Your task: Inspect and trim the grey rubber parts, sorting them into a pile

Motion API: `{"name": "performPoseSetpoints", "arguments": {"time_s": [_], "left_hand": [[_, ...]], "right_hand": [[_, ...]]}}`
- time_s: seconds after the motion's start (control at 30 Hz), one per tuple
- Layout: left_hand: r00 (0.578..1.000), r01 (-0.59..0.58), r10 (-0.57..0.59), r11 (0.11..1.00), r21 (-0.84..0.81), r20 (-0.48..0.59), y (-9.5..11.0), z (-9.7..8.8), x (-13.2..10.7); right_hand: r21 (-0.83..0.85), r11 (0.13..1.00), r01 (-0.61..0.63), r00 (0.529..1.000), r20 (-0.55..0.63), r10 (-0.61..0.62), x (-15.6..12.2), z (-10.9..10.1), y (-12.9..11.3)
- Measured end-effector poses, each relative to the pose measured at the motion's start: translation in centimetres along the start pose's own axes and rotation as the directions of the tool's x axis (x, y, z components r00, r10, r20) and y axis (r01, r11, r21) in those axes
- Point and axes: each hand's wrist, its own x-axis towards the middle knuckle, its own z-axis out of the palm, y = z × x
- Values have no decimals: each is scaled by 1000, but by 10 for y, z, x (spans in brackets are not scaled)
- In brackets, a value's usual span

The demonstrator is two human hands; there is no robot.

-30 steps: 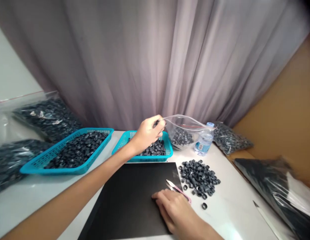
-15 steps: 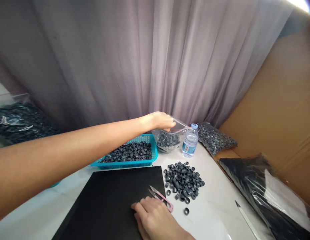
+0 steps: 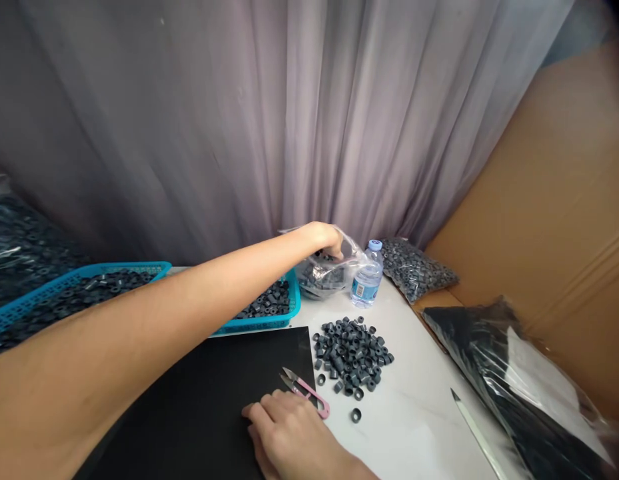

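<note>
My left hand reaches across the table and grips the top of a clear plastic bag partly filled with dark rubber rings, just behind a blue basket of the same rings. My right hand rests flat on a black mat at the near edge, fingers together and stretched, beside pink thread snips. A loose pile of dark rings lies on the white table to the right of the mat.
A small water bottle stands beside the bag. Sealed bags of rings lie at the back right, along the right edge and far left. A second blue basket sits left. A blade lies front right. A curtain hangs behind.
My left hand has pressed the bag's opening down and together, and the bag now looks crumpled. The view has swung right. My right hand stays on the mat.
</note>
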Motion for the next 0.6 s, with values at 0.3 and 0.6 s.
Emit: {"name": "performPoseSetpoints", "arguments": {"time_s": [0.3, 0.6], "left_hand": [[993, -112, 103, 977, 182, 59, -15, 12, -5], [998, -66, 65, 995, 72, 4, -38, -8, -19]], "right_hand": [[-9, 1000, -10, 1000, 11, 10, -2, -1, 0], [53, 998, -41, 999, 11, 40, -5, -1, 1]]}}
